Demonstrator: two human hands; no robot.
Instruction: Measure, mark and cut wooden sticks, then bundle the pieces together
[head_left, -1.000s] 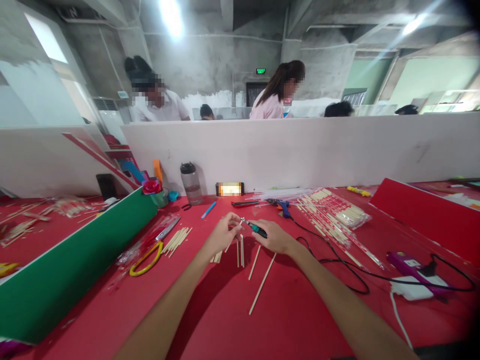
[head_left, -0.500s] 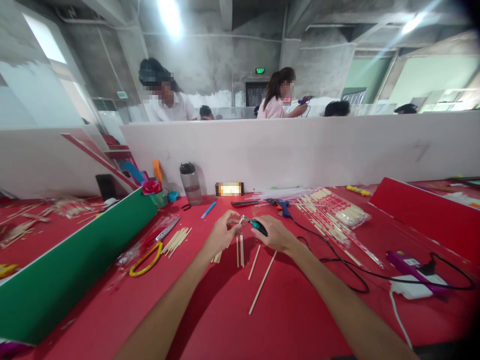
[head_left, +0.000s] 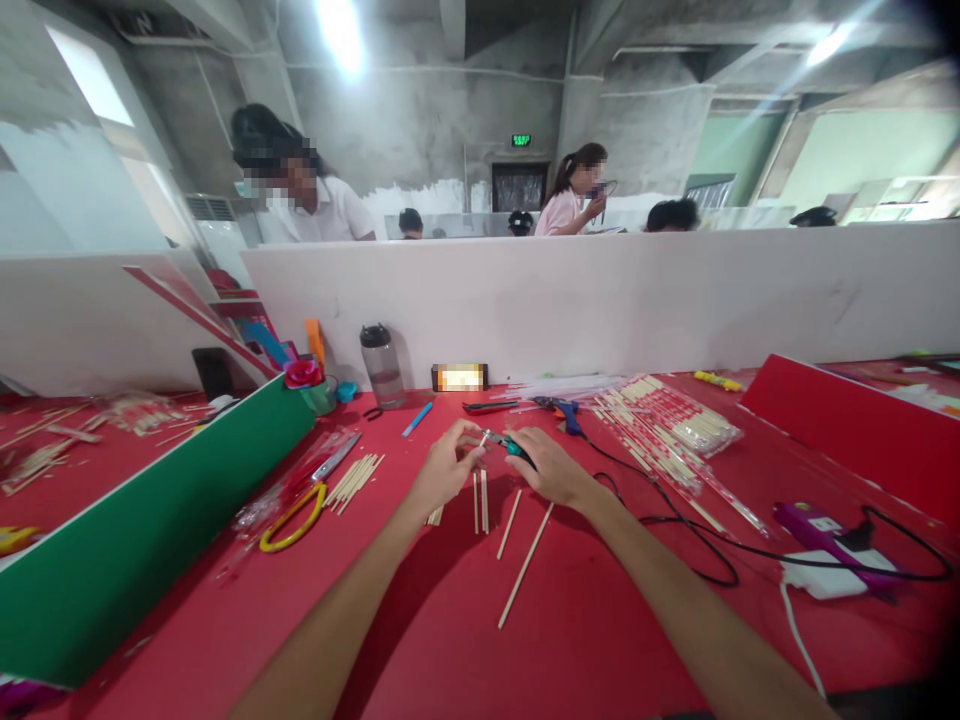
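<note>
My right hand point(head_left: 553, 468) is closed around the green-and-black handles of small cutting pliers point(head_left: 513, 448), their metal jaws pointing left. Between the thumb and fingers of my left hand point(head_left: 448, 466) is a small pale wooden stick point(head_left: 486, 437), its end at the jaws; whether the jaws touch or grip it is too small to tell. Below the hands lie two short wooden sticks point(head_left: 480, 503) side by side, a slanted one point(head_left: 509, 524) and a longer one point(head_left: 526, 566). Other cut sticks point(head_left: 434, 516) show partly beneath my left wrist.
Left are a stick pile point(head_left: 357, 484), yellow-handled scissors point(head_left: 294, 532) and a green board point(head_left: 165, 520). A bottle point(head_left: 382, 370), phone point(head_left: 460, 378) and blue glue gun point(head_left: 568, 412) stand or lie behind. Packaged sticks point(head_left: 682, 420) and black cable point(head_left: 675, 520) lie right; people work beyond the partition point(head_left: 585, 300).
My hands and the pliers have barely shifted. Beyond the partition, the person in white has moved left, and the one in pink has shifted right with a hand raised nearer the head.
</note>
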